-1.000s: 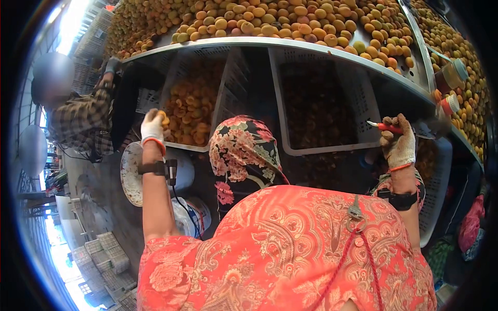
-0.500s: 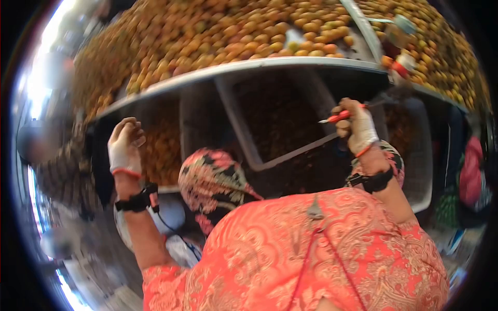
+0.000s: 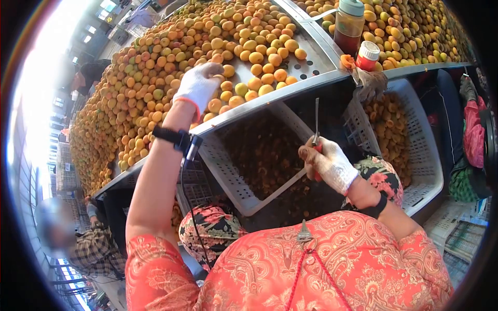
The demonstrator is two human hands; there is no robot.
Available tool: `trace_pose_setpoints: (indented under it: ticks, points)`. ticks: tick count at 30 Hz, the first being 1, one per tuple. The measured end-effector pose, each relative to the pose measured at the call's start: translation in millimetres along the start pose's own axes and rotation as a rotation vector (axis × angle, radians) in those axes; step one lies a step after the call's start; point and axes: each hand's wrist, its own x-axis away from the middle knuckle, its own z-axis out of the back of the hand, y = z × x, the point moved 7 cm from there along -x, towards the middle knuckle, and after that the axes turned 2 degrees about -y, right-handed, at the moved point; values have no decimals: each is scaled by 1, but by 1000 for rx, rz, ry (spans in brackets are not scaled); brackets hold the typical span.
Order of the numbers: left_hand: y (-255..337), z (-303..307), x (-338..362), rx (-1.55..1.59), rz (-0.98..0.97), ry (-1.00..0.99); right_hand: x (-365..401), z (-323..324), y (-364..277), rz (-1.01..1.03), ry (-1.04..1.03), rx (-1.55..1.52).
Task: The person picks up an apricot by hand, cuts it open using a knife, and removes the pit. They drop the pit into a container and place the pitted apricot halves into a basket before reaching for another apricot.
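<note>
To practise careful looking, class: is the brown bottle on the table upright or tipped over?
Upright: the bottle stands on the table, pale cap on top, beside a red-capped jar.

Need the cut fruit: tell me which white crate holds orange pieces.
The far-right crate, under the bottles; the middle crate holds dark brown contents.

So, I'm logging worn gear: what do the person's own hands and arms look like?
Both hands wear white knit gloves, the left hand with an orange cuff, the right hand grubby. Each wrist has a black strap: the right strap is plain, the left strap carries a small device with a thin dark cable. Short orange-red paisley sleeves.
</note>
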Motion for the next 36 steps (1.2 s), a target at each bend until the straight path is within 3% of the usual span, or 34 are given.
trace_pose_setpoints:
  ticks: [1,2,4,5,9,13,15,16,18,19,22,26,28,31,34,36]
  points:
    - [-3,-4,-17,-68,-32,17,4,5,1,-115,29,56]
    - [-8,-9,-34,-71,-32,12,2,9,2,-116,29,50]
    - [-9,-27,-62,-306,-196,-35,1,22,-3,-20,107,319]
    - [-9,-37,-72,-406,-222,-43,1,25,-3,-73,107,285]
    - [-30,-74,-91,-767,-112,-169,3,32,-6,-62,123,239]
    - [-24,-78,-94,-823,-4,-278,4,39,-4,45,108,299]
    - [-13,-62,-85,-650,-48,-79,5,41,-2,-35,133,213]
    - [-6,-54,-80,-609,-57,-95,10,36,-7,-97,125,51]
    - [12,-28,-49,-118,-78,19,11,29,-6,-58,135,-73]
    - [16,-20,-27,294,-4,28,7,29,1,-22,105,-102]
    - [61,13,61,723,-16,-25,3,20,7,52,68,-92]
    - [68,12,191,1366,3,89,3,4,17,-39,-10,-25]
    - [59,10,253,1540,-43,108,7,-5,23,-38,-27,26]
    - [45,5,315,1679,54,242,4,-11,29,-24,-24,43]
    - [31,13,344,1716,-38,306,13,-34,21,14,-35,-3]
    - [35,28,353,1708,-92,338,28,-62,6,147,-117,126]
